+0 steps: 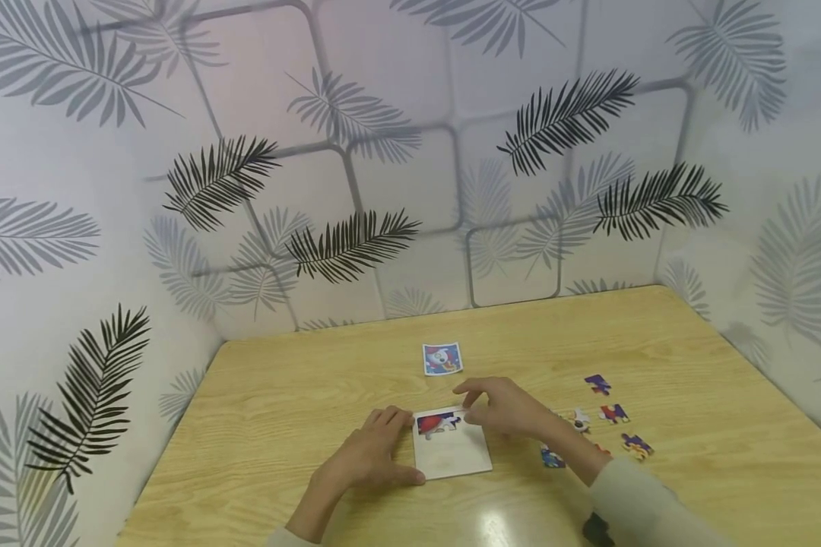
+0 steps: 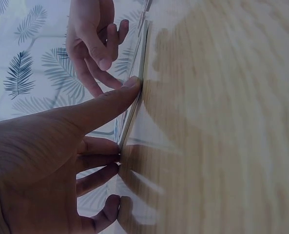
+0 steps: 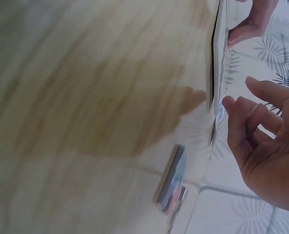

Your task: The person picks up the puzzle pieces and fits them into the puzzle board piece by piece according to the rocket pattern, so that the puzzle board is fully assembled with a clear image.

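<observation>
A white square puzzle board (image 1: 451, 458) lies flat on the table, with joined jigsaw pieces (image 1: 432, 425) in red, purple and white along its upper left. Against the board's left side rests my left hand (image 1: 372, 452). Its thumb (image 2: 117, 97) touches the edge near the lower corner, while the other fingers spread towards the upper corner. My right hand (image 1: 509, 410) is over the board's upper right corner, index finger bent. In the right wrist view, thumb and fingertips of that hand (image 3: 268, 131) stand apart, and I see nothing held between them.
Several loose jigsaw pieces (image 1: 614, 413) lie to the right, some partly hidden under the right forearm. A small picture card (image 1: 442, 358) of a white cartoon animal lies beyond the board. Near the right sleeve is a dark object (image 1: 597, 529). A patterned wall (image 1: 410, 182) borders the wooden table (image 1: 301, 380).
</observation>
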A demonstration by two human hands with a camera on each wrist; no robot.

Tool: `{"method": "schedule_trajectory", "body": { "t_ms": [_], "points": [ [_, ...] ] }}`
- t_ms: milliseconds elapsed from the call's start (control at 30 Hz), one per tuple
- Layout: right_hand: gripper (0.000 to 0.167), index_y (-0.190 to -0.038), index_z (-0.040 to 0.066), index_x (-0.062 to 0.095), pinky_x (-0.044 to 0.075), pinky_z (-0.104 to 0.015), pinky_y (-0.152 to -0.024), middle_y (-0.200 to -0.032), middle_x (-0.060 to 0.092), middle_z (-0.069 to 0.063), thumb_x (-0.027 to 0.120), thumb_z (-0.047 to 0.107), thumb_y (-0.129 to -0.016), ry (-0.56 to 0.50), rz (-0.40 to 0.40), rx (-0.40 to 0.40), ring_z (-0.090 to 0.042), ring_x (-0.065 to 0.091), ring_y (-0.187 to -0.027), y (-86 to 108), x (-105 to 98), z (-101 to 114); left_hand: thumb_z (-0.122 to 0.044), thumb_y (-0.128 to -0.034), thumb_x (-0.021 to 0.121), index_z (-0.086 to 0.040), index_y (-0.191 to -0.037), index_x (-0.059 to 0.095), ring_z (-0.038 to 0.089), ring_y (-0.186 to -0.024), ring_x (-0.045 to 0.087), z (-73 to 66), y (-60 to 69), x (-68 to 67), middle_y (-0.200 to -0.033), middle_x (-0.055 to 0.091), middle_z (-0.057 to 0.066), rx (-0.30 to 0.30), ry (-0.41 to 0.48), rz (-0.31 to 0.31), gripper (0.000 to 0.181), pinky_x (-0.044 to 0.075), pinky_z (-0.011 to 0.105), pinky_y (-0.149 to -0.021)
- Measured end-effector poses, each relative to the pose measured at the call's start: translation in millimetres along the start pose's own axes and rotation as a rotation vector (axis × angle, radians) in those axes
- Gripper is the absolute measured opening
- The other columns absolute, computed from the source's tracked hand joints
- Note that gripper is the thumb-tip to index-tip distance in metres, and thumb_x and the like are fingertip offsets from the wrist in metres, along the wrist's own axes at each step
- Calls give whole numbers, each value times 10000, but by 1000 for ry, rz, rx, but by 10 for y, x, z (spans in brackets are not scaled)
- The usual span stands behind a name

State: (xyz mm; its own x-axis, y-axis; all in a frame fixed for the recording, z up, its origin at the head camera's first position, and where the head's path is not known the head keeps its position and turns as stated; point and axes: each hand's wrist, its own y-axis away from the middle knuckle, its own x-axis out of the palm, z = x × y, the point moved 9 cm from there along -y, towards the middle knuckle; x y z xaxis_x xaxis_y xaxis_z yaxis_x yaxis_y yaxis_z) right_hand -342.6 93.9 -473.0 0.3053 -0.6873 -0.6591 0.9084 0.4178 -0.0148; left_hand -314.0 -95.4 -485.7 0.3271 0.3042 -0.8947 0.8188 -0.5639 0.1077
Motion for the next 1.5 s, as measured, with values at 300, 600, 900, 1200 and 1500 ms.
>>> {"method": "schedule_trajectory", "body": {
  "t_ms": [300,600,900,1200,1500],
  "points": [
    [499,-1449,38,559,408,-213,-423,-1212,676,-181,689,115,-973,-87,12,-2,-111,446,-478,93,-107,-104,-516,-806,864,-88,-1487,489,365,-1427,414,-8,8,-1,-1517,487,110,-7,-9,1,887,466,628,-1066],
    [508,-1439,21,567,393,-211,-449,-1209,679,-166,721,127,-967,-94,2,4,-115,443,-525,181,-235,-225,-524,-811,857,-78,-1500,476,368,-1447,401,8,-6,8,-1539,470,123,2,-17,2,905,439,607,-1110],
    [575,-1497,8,489,379,-219,-423,-1292,631,-238,712,115,-978,-129,12,28,-103,407,-478,291,-377,-352,-524,-802,862,-101,-1490,487,337,-1445,400,33,-10,34,-1525,480,98,-16,-3,6,890,423,580,-1136],
    [628,-1524,-5,433,428,-246,-414,-1339,587,-282,712,111,-973,-133,-1,33,-118,440,-468,393,-560,-497,-531,-814,851,-85,-1508,473,343,-1448,393,27,-12,3,-1549,464,116,-10,-18,6,908,419,576,-1141],
    [618,-1509,-9,455,404,-230,-412,-1348,579,-292,723,111,-965,-140,-17,43,-79,408,-461,474,-655,-664,-538,-807,852,-99,-1491,491,320,-1409,424,30,-14,5,-1515,488,87,-12,-20,-2,890,439,572,-1122]
  ]
}}
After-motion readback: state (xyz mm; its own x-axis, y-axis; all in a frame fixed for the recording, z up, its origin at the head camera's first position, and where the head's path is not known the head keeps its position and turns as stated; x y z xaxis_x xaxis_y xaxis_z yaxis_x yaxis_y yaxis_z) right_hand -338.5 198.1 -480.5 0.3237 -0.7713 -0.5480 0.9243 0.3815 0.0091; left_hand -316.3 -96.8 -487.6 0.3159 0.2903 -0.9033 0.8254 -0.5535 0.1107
